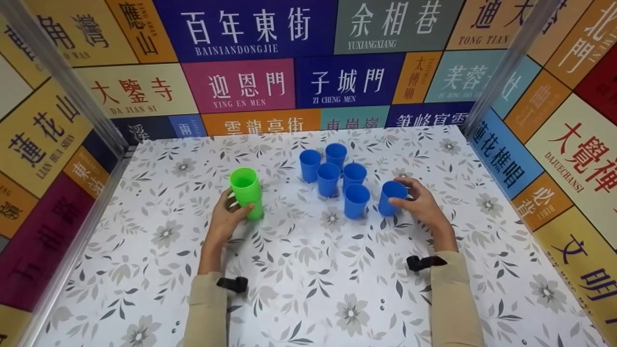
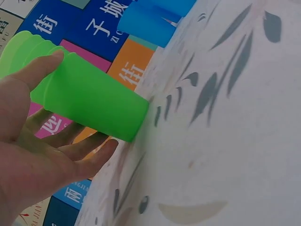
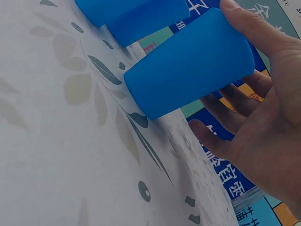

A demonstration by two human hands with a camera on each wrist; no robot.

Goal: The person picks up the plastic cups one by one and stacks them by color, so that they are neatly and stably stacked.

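Observation:
In the head view a stack of nested green cups stands at the left, mouth up. My left hand holds it from the left side, thumb in front and fingers behind. Several stacked rims show near the thumb in the left wrist view, above the smooth wall of the lowest green cup. On the right, my right hand grips a single blue cup between thumb and fingers. The right wrist view has the thumb at this blue cup's rim, with its base close over the tabletop.
Several more blue cups stand mouth up in a loose cluster between the hands, just left of the held one. They rest on a white table with a floral print. Colourful lettered panels wall in the back and both sides.

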